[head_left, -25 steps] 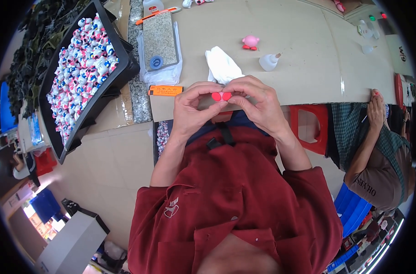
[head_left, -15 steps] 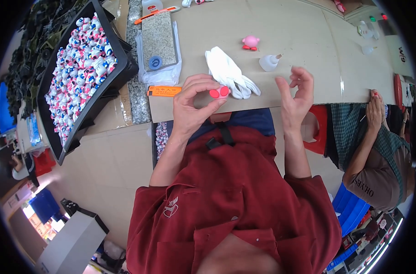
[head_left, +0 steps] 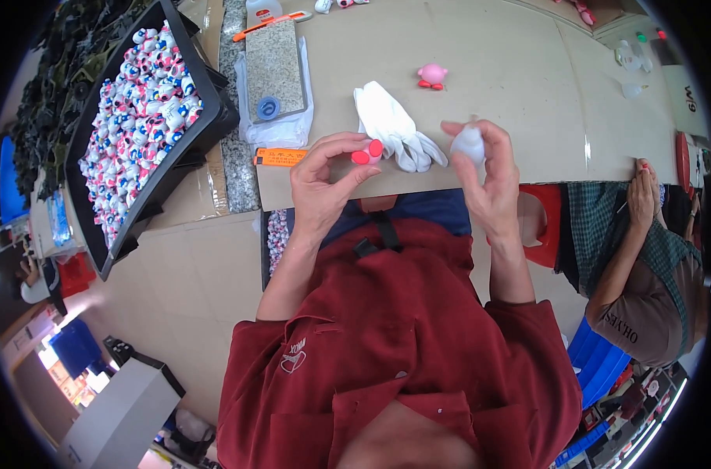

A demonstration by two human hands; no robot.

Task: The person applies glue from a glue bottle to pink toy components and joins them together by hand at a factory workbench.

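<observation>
Between the thumb and fingers of my left hand (head_left: 324, 176) is a small pink toy figure (head_left: 375, 155), its two red feet turned up toward me. My right hand (head_left: 492, 180) is closed round a small white squeeze bottle (head_left: 468, 145) with a narrow tip, held upright over the table's near edge. A pair of white gloves (head_left: 394, 125) lies on the table between and beyond my hands. Farther back stands another pink figure (head_left: 432, 75) with red feet.
A black bin (head_left: 207, 117) of small white, pink and blue figures stands at the left. Beside it are a stone slab (head_left: 274, 70) with a blue cap (head_left: 268, 108), and an orange box (head_left: 280, 157). Another person's hands (head_left: 643, 191) rest at the table edge on the right.
My right hand has closed round the white bottle and lifted it off the table toward me. The toy in my left hand has tilted and shifted slightly left.
</observation>
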